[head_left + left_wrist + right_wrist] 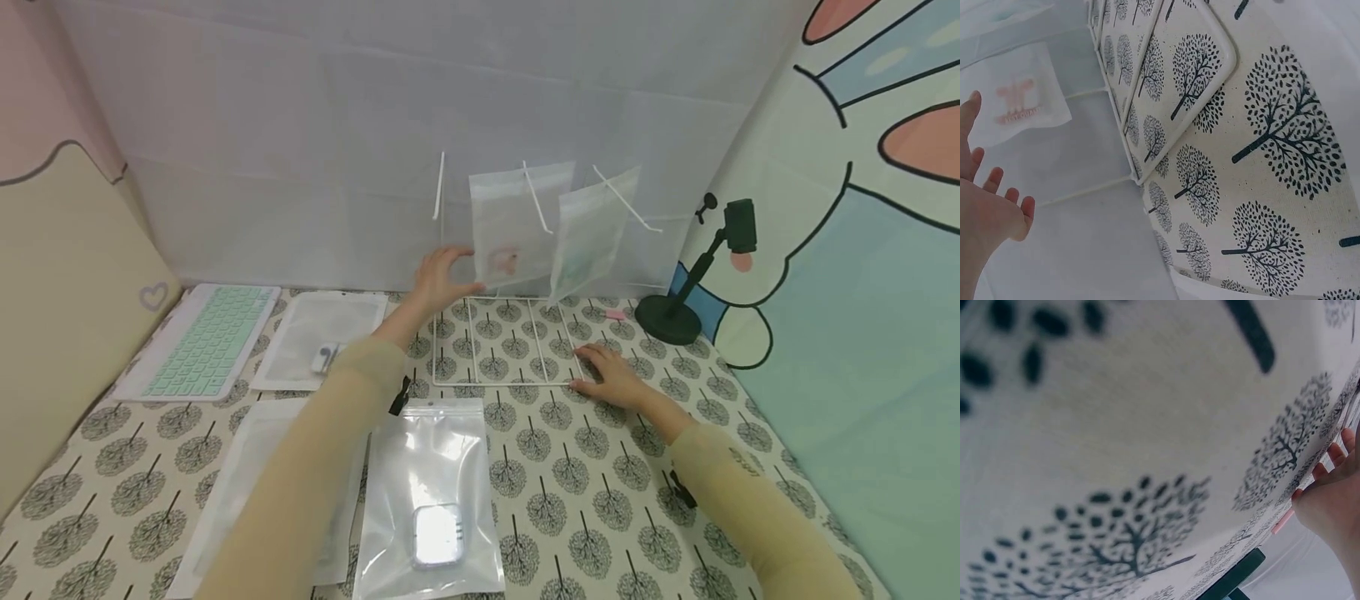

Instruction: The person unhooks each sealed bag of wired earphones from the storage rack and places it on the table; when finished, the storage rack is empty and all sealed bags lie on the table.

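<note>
A white wire rack lies with its base on the tablecloth, and several white prongs stick out from its upright part. Two frosted zip bags hang on the prongs: the left bag shows a pinkish item inside, the right bag a greenish one. My left hand is raised at the left bag's left edge, fingers spread apart from the thumb; whether the tips touch the bag I cannot tell. Beside the base's right front corner, my right hand rests with loosely bent fingers at the wire.
At left lie a mint-keyed keyboard and a bag with a small white item. Nearer are another frosted bag and a shiny bag with a squarish case. A black stand and pink piece are at right.
</note>
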Tool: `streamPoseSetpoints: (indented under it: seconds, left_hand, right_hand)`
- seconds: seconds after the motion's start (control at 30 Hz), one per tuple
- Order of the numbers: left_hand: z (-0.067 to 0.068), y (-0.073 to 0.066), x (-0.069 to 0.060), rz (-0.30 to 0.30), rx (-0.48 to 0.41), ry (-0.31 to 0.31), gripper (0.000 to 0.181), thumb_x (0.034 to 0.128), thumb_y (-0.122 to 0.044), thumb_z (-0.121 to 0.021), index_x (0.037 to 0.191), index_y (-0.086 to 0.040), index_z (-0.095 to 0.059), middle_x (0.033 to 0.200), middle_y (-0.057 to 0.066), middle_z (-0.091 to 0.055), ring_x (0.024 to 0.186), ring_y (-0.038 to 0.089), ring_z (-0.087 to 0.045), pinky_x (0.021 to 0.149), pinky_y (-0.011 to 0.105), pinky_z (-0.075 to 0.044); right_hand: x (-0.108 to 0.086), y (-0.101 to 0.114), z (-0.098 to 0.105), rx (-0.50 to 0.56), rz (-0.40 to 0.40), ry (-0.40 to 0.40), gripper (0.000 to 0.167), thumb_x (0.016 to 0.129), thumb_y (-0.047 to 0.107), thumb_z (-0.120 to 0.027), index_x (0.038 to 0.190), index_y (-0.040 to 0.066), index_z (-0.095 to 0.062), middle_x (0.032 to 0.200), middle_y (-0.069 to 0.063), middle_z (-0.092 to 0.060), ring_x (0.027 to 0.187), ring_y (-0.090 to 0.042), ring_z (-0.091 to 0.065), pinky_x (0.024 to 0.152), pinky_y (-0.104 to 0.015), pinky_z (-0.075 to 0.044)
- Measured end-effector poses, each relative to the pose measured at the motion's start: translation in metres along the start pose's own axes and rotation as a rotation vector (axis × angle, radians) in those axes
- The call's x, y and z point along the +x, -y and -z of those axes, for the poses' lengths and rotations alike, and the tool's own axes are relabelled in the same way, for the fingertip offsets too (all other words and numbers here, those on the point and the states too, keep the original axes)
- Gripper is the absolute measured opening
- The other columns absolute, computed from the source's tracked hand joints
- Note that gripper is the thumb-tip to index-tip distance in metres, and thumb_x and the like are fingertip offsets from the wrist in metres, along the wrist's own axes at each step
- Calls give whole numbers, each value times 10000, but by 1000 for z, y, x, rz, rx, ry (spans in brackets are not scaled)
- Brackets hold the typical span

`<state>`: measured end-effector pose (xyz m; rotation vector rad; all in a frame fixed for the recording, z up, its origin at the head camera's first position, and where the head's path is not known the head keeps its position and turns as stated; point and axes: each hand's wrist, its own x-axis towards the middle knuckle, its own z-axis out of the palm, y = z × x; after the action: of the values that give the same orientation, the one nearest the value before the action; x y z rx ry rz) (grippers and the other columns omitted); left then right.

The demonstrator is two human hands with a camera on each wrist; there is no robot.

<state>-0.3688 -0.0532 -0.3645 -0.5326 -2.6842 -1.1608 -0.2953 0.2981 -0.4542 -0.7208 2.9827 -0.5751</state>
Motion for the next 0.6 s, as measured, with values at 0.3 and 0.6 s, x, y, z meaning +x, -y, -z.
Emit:
streamPoseSetpoints:
  seconds: [0.3, 0.6]
  left_hand:
    - [-7, 4, 9, -20, -158, 82, 595, 849, -282, -694, 1369, -101, -469, 1518, 118, -297, 1406, 301, -239, 1167, 451, -164]
    - [-8, 3, 4, 21, -121, 92, 607, 873, -260, -668, 1408, -104, -427, 1518, 135, -294, 1406, 316, -235, 1162, 465, -177]
  right_hand:
    - [2, 3, 0, -4, 8, 8, 641, 883, 360, -643, 1379, 19, -423, 1423, -242, -366, 1311, -465, -310, 1088, -653, -152]
    - [4, 2, 0, -9, 19, 4, 633, 883, 354, -646, 1377, 23, -429, 1419, -240, -376, 1308, -461, -319, 1085, -650, -170]
